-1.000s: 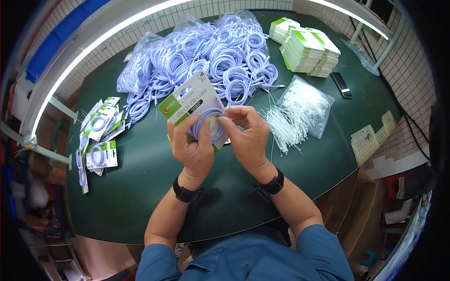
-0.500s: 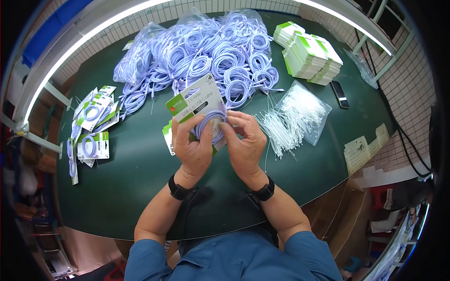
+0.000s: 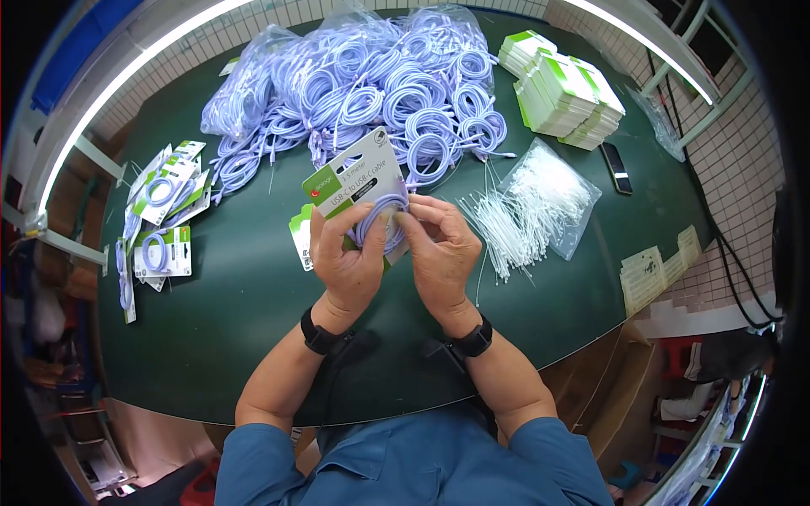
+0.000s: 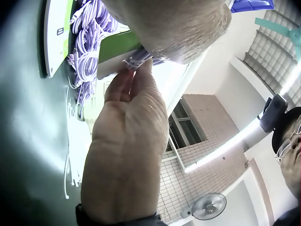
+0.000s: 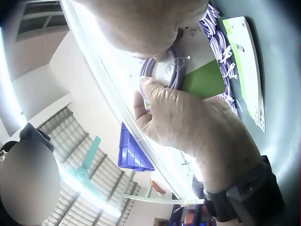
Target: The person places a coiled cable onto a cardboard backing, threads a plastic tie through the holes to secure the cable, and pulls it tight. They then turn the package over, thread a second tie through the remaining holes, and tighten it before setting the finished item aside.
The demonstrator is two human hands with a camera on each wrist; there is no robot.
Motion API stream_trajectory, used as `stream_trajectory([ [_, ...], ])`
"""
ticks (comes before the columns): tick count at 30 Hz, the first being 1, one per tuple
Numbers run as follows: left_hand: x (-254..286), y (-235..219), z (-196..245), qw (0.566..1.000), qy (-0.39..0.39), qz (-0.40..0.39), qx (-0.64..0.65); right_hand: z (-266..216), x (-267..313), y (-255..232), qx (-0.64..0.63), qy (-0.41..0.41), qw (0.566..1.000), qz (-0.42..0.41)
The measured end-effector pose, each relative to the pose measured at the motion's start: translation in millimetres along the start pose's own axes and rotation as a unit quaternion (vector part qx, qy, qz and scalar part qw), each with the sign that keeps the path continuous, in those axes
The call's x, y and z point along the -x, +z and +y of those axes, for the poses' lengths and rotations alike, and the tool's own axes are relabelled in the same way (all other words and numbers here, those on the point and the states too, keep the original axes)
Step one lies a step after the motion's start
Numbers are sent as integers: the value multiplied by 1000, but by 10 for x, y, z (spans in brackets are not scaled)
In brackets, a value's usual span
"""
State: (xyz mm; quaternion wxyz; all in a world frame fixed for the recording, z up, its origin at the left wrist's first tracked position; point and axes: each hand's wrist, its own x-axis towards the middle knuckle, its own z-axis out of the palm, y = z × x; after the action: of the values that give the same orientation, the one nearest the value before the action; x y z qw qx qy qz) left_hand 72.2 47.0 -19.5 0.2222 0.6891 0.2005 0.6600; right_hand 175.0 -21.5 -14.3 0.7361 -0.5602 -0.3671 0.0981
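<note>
Above the green table [image 3: 236,337] both hands hold a white-and-green packaging card [image 3: 354,179] with a coiled purple USB cable [image 3: 381,221] on its front. My left hand [image 3: 354,226] grips the card and coil from the left, thumb over the coil. My right hand [image 3: 412,221] pinches at the coil's right side. The left wrist view has the right hand's fingertips [image 4: 134,77] pinching a thin white tie [image 4: 133,62] against the cable. In the right wrist view the left hand's thumb [image 5: 150,89] presses the coil [image 5: 165,68] onto the card [image 5: 202,82].
A big heap of bagged purple cables [image 3: 380,80] fills the far table. Stacked cards [image 3: 564,84] and a phone [image 3: 614,167] lie far right, with a bag of white ties [image 3: 531,202] nearer. Finished carded cables [image 3: 160,223] lie left. A spare card [image 3: 300,239] sits under the hands.
Both hands stay on the card and coil with only small finger movements. The right fingers have closed in tighter on the coil's right side. The camera view has shifted slightly.
</note>
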Motion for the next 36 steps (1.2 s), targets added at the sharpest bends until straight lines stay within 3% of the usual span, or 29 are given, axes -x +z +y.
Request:
stream_trajectory([
  [20, 64, -9, -20, 997, -42, 25, 66, -43, 3, -34, -30, -9, 999, -9],
  [33, 63, -49, 10, 1000, 3, 14, 22, -68, 8, -21, -22, -46, 999, 6],
  [36, 34, -60, 29, 1000, 17, 8, -9, -46, 18, 1, -83, 1, 996, 10],
])
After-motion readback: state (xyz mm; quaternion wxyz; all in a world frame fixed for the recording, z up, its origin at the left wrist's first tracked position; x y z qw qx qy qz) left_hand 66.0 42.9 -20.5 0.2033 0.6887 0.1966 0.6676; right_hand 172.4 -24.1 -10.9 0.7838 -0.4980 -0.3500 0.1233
